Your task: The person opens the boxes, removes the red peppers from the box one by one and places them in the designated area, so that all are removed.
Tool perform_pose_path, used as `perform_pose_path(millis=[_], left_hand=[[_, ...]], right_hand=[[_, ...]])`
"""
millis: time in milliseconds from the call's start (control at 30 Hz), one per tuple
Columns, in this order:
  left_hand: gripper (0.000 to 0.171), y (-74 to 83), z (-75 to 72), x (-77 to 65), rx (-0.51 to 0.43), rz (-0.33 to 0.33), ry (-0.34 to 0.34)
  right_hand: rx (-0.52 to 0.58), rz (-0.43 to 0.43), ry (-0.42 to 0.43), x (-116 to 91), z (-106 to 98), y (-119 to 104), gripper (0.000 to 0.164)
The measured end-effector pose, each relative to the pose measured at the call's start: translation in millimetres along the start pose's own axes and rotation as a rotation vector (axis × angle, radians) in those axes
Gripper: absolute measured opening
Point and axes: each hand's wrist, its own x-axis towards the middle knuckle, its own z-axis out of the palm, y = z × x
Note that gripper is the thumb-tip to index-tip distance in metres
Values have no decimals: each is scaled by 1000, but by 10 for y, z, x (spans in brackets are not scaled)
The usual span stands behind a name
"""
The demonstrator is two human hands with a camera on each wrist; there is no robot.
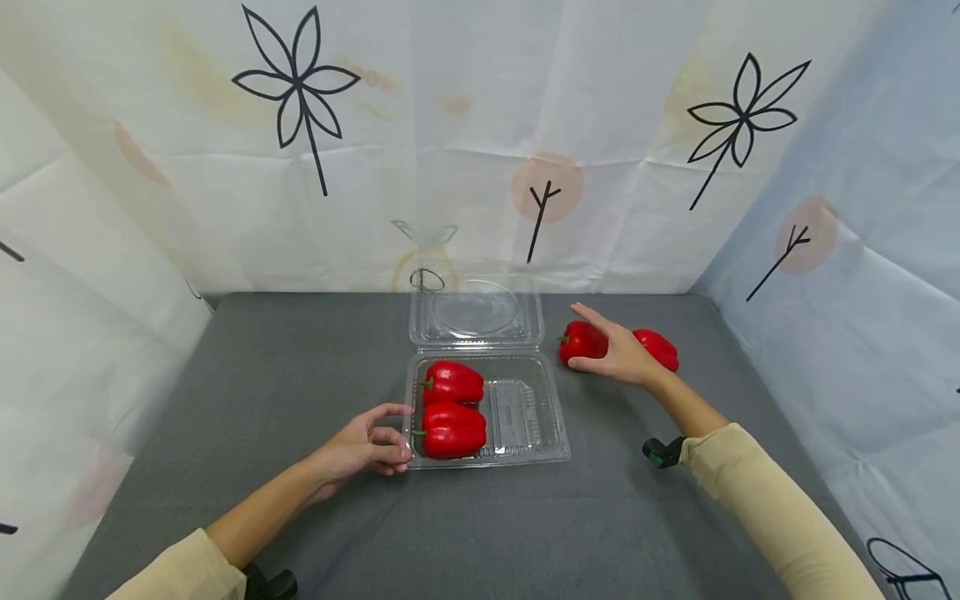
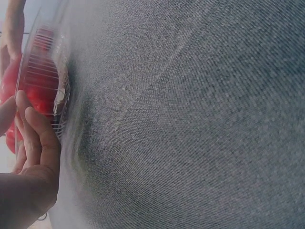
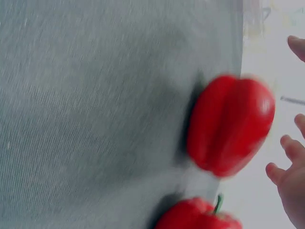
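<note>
A clear plastic clamshell container (image 1: 525, 417) lies open on the grey cloth table (image 1: 300, 375), its lid (image 1: 476, 312) folded flat behind it; two red bell peppers sit in its left half, the rear pepper (image 1: 452, 382) touching the front pepper (image 1: 452, 429), while the right half is bare ribbed plastic.

The left hand (image 1: 367, 446) rests at the container's front left corner, fingers curled with their tips against the rim; the left wrist view shows fingers (image 2: 40, 131) on the ribbed wall with red blurred through it, but the thumb's hold is cut off at the frame edge, so a true pinch cannot be confirmed.

The right hand (image 1: 618, 354) lies spread over a loose pepper (image 1: 583, 340) to the right of the lid, fingers mostly straight, forefinger stretched out, not closed round it; a second loose pepper (image 1: 658, 348) is partly hidden behind the hand. In the right wrist view both are motion-blurred, only fingertips (image 3: 286, 162) show at the edge, and the lower pepper is cropped.
</note>
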Motion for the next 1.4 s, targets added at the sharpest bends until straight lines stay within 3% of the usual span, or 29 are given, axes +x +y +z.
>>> perform_pose_path(millis=[133,267,500,700,833,1100,1267,1400], left_hand=[[69,4,-1,-5,-2,8,-7],[70,11,-2,-10,-10,17,-12],[70,7,2,-5,-19,16,-17],[69,11,21,1,-19,3,-4],[68,22,25,12,-16,10,-4],[67,23,27,14,-7,-8,5],[68,13,17,19,-11,-22,14],[67,8,13,17,-8,-21,12]], right_hand=[[-6,-74,3,22,88,-183,90],[18,-138,-48,37,216,-397,90],[204,-274,-267,17,514,-710,87],[215,-359,-437,21,724,-881,75],[222,-350,-504,36,811,-952,73],[226,-355,-549,71,944,-1012,70],[169,-421,-528,91,1015,-1048,69],[98,-410,-518,87,1063,-1070,69]])
